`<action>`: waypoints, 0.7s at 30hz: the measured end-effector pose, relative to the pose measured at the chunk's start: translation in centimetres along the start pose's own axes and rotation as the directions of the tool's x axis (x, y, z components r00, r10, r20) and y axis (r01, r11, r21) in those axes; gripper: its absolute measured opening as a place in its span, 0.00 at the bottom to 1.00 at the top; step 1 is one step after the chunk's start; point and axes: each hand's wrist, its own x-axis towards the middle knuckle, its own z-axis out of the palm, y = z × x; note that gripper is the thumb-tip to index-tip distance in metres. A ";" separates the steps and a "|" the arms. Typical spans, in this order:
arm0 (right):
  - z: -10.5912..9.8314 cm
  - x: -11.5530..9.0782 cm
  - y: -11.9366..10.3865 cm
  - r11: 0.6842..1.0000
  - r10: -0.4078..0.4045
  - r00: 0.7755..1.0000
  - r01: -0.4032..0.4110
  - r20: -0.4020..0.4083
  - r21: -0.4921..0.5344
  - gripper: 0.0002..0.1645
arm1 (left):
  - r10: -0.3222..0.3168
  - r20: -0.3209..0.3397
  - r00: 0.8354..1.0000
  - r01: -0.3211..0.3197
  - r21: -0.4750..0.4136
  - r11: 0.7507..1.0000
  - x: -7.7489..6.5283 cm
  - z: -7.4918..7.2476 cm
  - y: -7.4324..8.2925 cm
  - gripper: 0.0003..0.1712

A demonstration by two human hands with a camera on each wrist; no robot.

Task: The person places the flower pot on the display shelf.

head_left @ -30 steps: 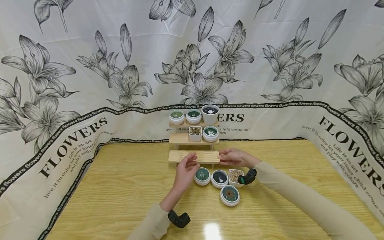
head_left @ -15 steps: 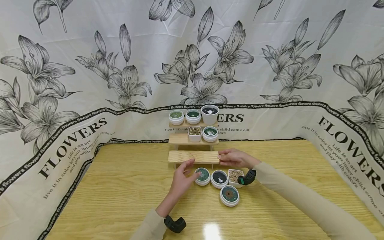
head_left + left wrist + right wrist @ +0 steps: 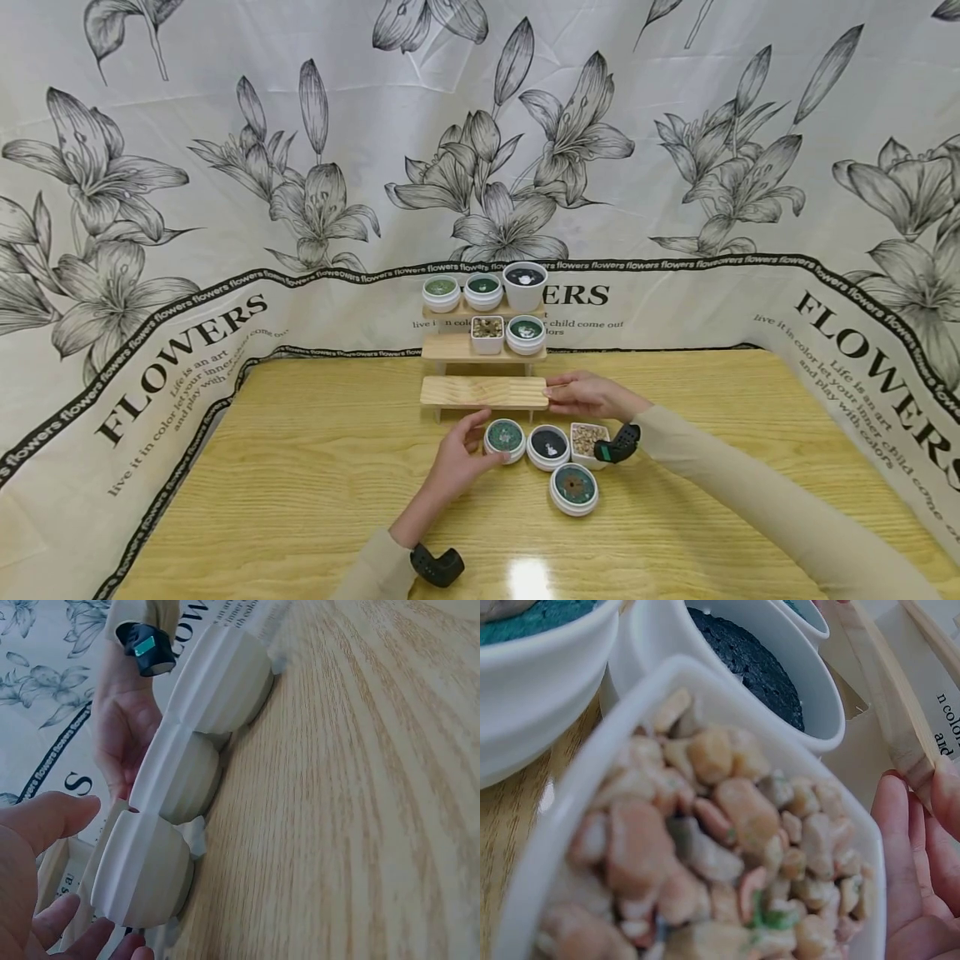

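Note:
A three-tier wooden stand holds small white pots; its bottom board (image 3: 483, 391) carries nothing. At that board's right end, my right hand (image 3: 588, 393) pinches the wood between thumb and fingers, as the right wrist view also shows. My left hand (image 3: 456, 458) is spread around the left side of a round white pot with a green top (image 3: 505, 439). In the left wrist view the thumb (image 3: 64, 816) stays apart from the nearest pot (image 3: 142, 874), while the fingertips lie close to its lower edge; contact there is unclear.
To the right sit a dark-filled pot (image 3: 549, 446), a square pot of pebbles (image 3: 588, 440) and a pot with a brown centre (image 3: 574, 488). Several pots fill the upper tiers (image 3: 442, 346). A flower-printed cloth (image 3: 322, 308) hangs behind the wooden table (image 3: 315, 467).
My left hand has left the bottom board's front edge and come down beside the green-topped pot. My right hand has kept its hold on the board's end.

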 end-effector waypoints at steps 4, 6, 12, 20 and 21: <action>0.1 0.1 0.1 1.000 0.002 1.000 -0.002 -0.011 0.006 0.36 | 0.006 0.006 1.000 -0.006 0.000 1.000 0.0 0.1 -0.3 0.42; 0.1 0.2 0.2 1.000 -0.002 1.000 0.002 -0.011 0.001 0.36 | 0.009 0.005 1.000 -0.009 0.000 1.000 0.1 0.2 -0.4 0.42; 0.0 0.0 0.1 1.000 0.000 1.000 0.000 0.004 0.008 0.36 | 0.026 0.006 1.000 -0.026 0.012 1.000 0.2 0.6 -0.8 0.42; 0.0 -0.4 -0.3 1.000 0.011 0.999 -0.011 0.032 -0.008 0.35 | 0.022 0.019 1.000 -0.022 -0.002 1.000 0.0 0.6 -0.7 0.43; 0.1 -0.4 -0.3 1.000 0.012 0.999 -0.011 0.031 -0.013 0.35 | 0.026 0.018 1.000 -0.026 -0.006 1.000 0.0 0.6 -0.7 0.43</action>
